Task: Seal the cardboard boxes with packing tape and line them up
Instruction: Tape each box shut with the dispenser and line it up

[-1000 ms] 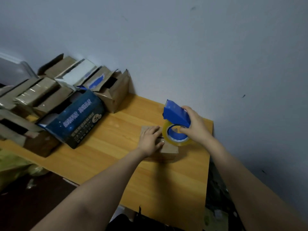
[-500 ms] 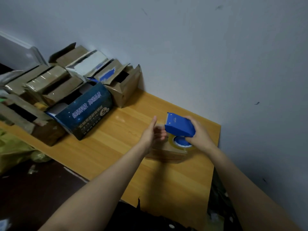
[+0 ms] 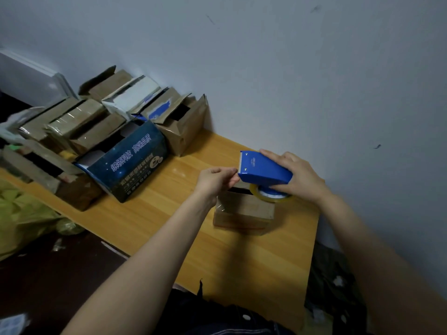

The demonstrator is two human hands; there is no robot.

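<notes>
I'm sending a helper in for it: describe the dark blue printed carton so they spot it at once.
On the light wooden table against the pale wall, open brown cardboard boxes crowd the left end. The dark blue printed carton stands at that cluster's front, nearest the table's middle. Only it has dark blue sides with pale lettering.

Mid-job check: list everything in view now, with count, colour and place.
table: one, light wood, against the wall
small cardboard box: one, brown, on the table's right half
tape dispenser: one, blue, held above that box
packing tape: one roll, clear yellowish, on the dispenser
printed box: one, dark blue, on the table left of the small box
open cardboard boxes: several, exact count unclear, brown, crowded at the table's left end
bag: one, yellow-green, low at far left
left hand: one, pinching at the dispenser's front edge, apparently the tape's end
right hand: one, gripping the tape dispenser
</notes>
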